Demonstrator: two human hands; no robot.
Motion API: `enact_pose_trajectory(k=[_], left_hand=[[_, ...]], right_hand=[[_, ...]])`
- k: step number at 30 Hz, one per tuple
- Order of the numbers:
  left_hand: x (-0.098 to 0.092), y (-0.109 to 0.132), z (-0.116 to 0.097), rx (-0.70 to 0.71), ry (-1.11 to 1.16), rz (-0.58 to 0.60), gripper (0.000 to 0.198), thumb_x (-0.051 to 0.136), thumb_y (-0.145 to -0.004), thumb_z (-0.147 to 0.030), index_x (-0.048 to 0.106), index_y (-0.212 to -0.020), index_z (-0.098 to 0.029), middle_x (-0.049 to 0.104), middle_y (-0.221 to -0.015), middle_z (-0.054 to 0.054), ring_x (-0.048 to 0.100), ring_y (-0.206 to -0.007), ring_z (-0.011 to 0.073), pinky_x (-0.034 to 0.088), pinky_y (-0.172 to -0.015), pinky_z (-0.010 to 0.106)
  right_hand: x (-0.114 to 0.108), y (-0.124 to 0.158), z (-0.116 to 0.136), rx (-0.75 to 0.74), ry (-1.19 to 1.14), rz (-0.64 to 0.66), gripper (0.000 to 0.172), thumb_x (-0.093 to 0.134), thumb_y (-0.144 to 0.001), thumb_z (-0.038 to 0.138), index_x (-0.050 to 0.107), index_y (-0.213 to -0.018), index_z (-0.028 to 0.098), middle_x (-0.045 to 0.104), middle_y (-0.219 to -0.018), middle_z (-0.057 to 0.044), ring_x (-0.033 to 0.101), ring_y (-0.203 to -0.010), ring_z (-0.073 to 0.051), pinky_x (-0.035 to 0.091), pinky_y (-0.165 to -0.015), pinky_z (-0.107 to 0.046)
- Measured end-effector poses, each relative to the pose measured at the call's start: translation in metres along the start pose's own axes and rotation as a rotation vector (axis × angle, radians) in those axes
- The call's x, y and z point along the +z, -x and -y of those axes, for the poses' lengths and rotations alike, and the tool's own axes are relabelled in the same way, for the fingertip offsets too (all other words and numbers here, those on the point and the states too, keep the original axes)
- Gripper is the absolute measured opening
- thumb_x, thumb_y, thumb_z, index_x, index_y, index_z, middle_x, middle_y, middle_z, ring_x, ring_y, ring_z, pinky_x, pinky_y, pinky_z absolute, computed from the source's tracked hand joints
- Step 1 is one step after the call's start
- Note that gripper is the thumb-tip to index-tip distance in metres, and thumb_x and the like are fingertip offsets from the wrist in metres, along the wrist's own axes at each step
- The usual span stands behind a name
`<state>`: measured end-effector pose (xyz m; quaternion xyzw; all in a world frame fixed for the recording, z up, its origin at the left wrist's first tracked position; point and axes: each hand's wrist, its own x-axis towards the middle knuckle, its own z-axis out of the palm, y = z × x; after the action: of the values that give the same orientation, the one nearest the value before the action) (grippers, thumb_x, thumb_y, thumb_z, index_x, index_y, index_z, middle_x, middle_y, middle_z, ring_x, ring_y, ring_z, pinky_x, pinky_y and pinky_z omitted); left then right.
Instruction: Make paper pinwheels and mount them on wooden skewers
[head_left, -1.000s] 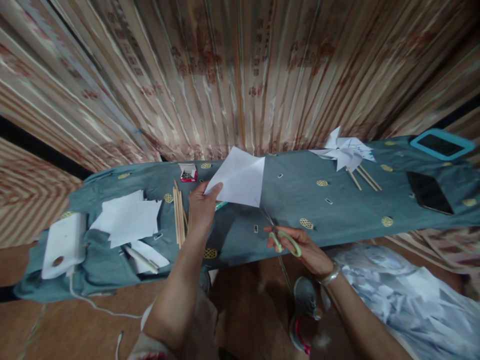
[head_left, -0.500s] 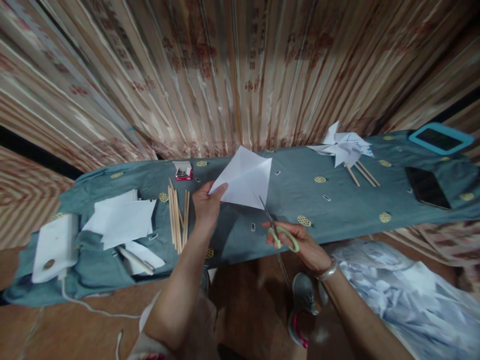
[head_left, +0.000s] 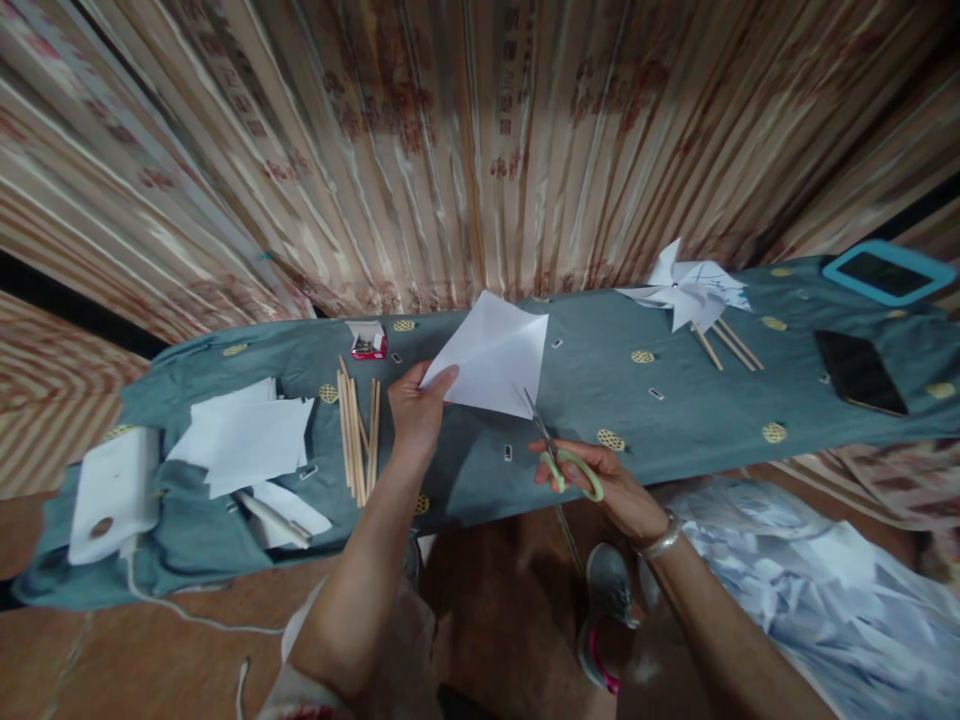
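You hold a smooth, matt white square sheet of paper and slender scissors with grey metal blades and pale green, plastic-looking handles. Your rounded silver metal bracelet shines. Before you, creased matt teal patterned cloth carries straight, pale bare-wood sticks and a smooth, glassy black rectangular phone.

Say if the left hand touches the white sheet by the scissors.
Touching. The head view shows the left hand gripping the white sheet at its left corner, thumb lying over the paper.
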<state>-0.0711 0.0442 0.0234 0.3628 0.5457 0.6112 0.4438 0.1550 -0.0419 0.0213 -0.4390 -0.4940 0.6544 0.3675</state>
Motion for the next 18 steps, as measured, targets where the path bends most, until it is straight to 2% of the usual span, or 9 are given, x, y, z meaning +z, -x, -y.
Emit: enact_pose_trajectory(k=[6, 18], left_hand=[[0.0010, -0.0008, 0.0032, 0.032, 0.015, -0.001, 0.025, 0.077, -0.061, -0.034, 0.071, -0.078, -0.016, 0.068, -0.066, 0.000, 0.061, -0.058, 0.0151, 0.050, -0.057, 0.027], [0.0003, 0.0010, 0.0008, 0.016, 0.001, 0.003, 0.028, 0.077, -0.061, -0.034, 0.071, -0.081, -0.015, 0.069, -0.068, 0.001, 0.061, -0.058, 0.0150, 0.052, -0.056, 0.027]], right_hand=[[0.0020, -0.0003, 0.0012, -0.009, 0.036, -0.003, 0.051, 0.068, -0.075, 0.055, 0.070, -0.108, 0.015, 0.068, -0.080, -0.007, 0.058, -0.070, -0.017, 0.050, -0.070, -0.032], [0.0014, -0.0011, 0.0006, 0.015, 0.004, 0.006, 0.050, 0.070, -0.074, 0.055, 0.070, -0.108, 0.018, 0.069, -0.080, -0.004, 0.057, -0.068, -0.014, 0.051, -0.072, -0.031]])
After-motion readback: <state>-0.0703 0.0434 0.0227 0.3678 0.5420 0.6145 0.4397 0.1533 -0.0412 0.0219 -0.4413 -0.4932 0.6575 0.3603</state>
